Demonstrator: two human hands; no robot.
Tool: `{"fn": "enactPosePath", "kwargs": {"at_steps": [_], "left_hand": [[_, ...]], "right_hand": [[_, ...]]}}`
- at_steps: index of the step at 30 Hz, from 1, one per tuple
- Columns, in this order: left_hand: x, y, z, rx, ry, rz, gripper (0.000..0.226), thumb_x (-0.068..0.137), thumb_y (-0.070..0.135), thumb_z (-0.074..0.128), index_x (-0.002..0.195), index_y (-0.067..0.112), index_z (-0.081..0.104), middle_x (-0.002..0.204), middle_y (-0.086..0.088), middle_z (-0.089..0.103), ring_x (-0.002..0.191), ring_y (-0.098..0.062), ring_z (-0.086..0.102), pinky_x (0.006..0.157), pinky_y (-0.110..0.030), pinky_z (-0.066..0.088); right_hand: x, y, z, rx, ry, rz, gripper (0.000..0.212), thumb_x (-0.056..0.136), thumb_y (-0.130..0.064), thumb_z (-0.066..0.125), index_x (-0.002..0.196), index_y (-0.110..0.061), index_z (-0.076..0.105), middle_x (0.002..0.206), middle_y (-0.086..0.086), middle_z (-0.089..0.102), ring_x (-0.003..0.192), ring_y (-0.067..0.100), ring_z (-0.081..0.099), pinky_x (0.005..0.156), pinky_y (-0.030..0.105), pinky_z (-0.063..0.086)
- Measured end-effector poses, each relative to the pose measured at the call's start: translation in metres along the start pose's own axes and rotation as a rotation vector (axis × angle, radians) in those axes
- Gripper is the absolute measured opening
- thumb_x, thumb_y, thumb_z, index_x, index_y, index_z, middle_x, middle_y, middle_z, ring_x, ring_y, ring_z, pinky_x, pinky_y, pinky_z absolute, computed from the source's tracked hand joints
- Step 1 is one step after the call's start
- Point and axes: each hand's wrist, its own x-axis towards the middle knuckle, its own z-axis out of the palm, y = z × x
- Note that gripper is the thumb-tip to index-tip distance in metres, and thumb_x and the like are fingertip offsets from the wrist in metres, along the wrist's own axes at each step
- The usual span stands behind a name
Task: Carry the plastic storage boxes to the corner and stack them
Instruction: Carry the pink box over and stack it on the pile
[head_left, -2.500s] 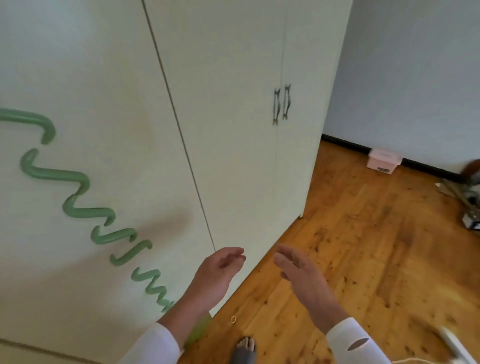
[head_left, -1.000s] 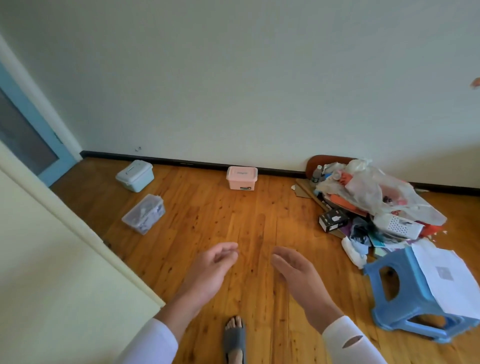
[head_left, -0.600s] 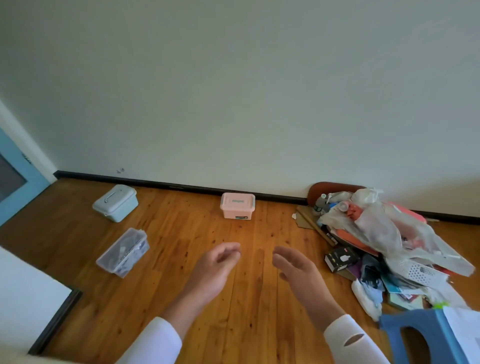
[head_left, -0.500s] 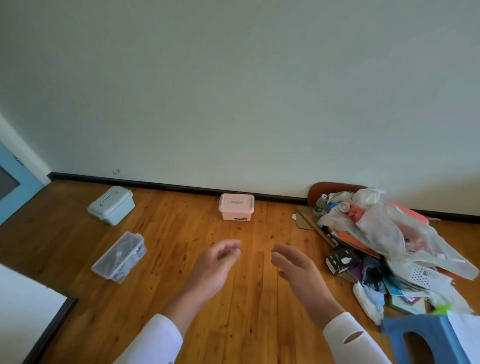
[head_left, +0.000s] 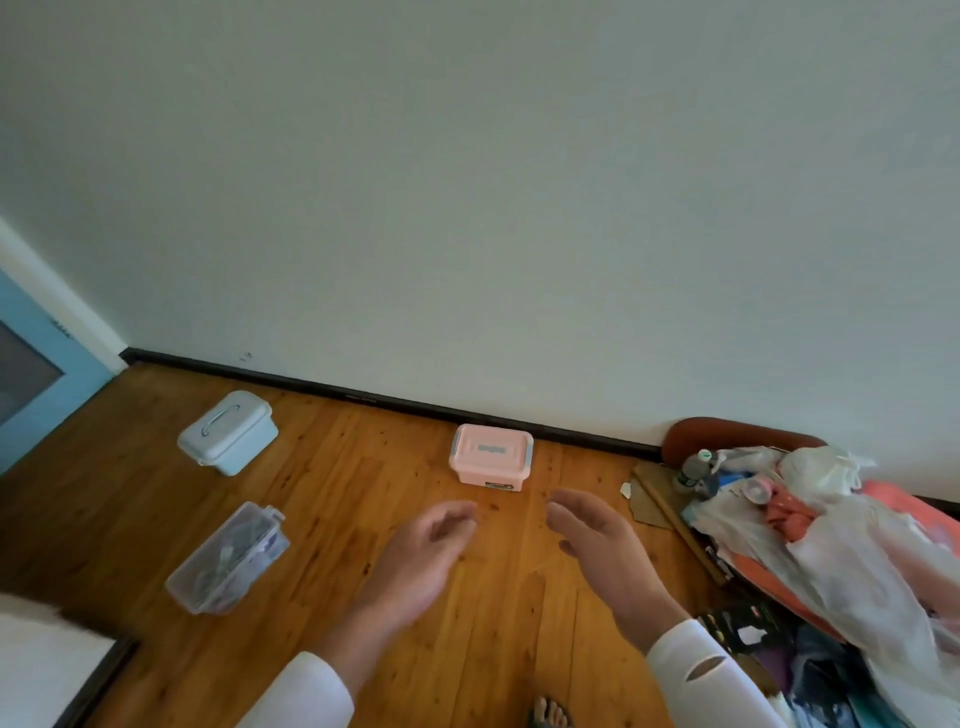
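Three plastic storage boxes sit apart on the wooden floor. A pink box (head_left: 491, 457) stands by the baseboard, straight ahead. A pale blue box with a lid handle (head_left: 227, 439) lies to the left. Nearer me on the left is a clear box (head_left: 227, 557) with contents inside. My left hand (head_left: 421, 558) and my right hand (head_left: 602, 553) hang in the air in front of me, palms facing each other, fingers relaxed, holding nothing. Both are short of the pink box.
A pile of plastic bags and clutter (head_left: 821, 545) fills the right side against the wall. A blue door (head_left: 31, 374) is at the far left. A white cabinet edge (head_left: 47, 660) shows at the bottom left. My sandalled foot (head_left: 550, 717) is below.
The view swung from the cabinet doors to the wall and floor, then closer to the boxes. The blue stool has left the frame. My hands kept the same empty pose.
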Motion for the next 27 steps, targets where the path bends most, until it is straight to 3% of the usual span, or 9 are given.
{"fn": "enactPosePath", "kwargs": {"at_steps": [10, 14, 16, 19, 23, 27], "left_hand": [[0.112, 0.036, 0.002, -0.017, 0.073, -0.084, 0.020, 0.098, 0.030, 0.054, 0.115, 0.037, 0.061, 0.114, 0.018, 0.062, 0.107, -0.001, 0.056, 0.082, -0.018, 0.044], [0.160, 0.037, -0.010, 0.003, 0.063, -0.105, 0.022, 0.098, 0.034, 0.052, 0.119, 0.040, 0.059, 0.116, 0.020, 0.060, 0.111, -0.002, 0.054, 0.090, -0.024, 0.045], [0.177, 0.039, -0.016, 0.011, 0.044, -0.105, 0.022, 0.099, 0.034, 0.051, 0.119, 0.039, 0.059, 0.117, 0.021, 0.060, 0.112, -0.001, 0.053, 0.086, -0.021, 0.044], [0.222, 0.038, -0.031, -0.023, 0.023, -0.103, 0.022, 0.099, 0.033, 0.051, 0.119, 0.038, 0.059, 0.120, 0.019, 0.059, 0.113, -0.003, 0.053, 0.075, -0.011, 0.043], [0.291, 0.040, -0.071, -0.013, -0.001, -0.102, 0.020, 0.098, 0.034, 0.053, 0.116, 0.040, 0.059, 0.115, 0.020, 0.061, 0.105, -0.002, 0.058, 0.054, -0.005, 0.045], [0.345, 0.040, -0.102, 0.017, -0.020, -0.089, 0.020, 0.097, 0.033, 0.055, 0.116, 0.039, 0.059, 0.109, 0.021, 0.063, 0.098, 0.003, 0.059, 0.052, -0.001, 0.044]], "right_hand": [[0.131, -0.029, -0.010, 0.010, -0.105, 0.046, 0.013, 0.093, -0.043, 0.057, 0.101, -0.053, 0.055, 0.123, -0.017, 0.059, 0.118, 0.010, 0.053, 0.083, 0.020, 0.046], [0.173, -0.040, -0.002, -0.001, -0.094, 0.073, 0.013, 0.092, -0.045, 0.057, 0.103, -0.053, 0.055, 0.120, -0.019, 0.059, 0.110, 0.006, 0.056, 0.061, 0.007, 0.044], [0.186, -0.045, 0.002, -0.016, -0.089, 0.084, 0.013, 0.092, -0.046, 0.056, 0.104, -0.053, 0.056, 0.118, -0.020, 0.060, 0.105, 0.002, 0.056, 0.053, 0.005, 0.043], [0.225, -0.053, 0.014, -0.008, -0.049, 0.089, 0.021, 0.092, -0.046, 0.055, 0.114, -0.047, 0.058, 0.118, -0.017, 0.062, 0.109, 0.006, 0.057, 0.057, 0.007, 0.045], [0.283, -0.076, 0.046, -0.023, -0.002, 0.135, 0.019, 0.091, -0.049, 0.056, 0.110, -0.051, 0.057, 0.113, -0.019, 0.063, 0.108, 0.008, 0.057, 0.060, 0.009, 0.047], [0.325, -0.090, 0.070, 0.007, 0.042, 0.149, 0.014, 0.090, -0.050, 0.056, 0.103, -0.056, 0.057, 0.108, -0.021, 0.064, 0.103, 0.007, 0.057, 0.067, 0.013, 0.047]]}}
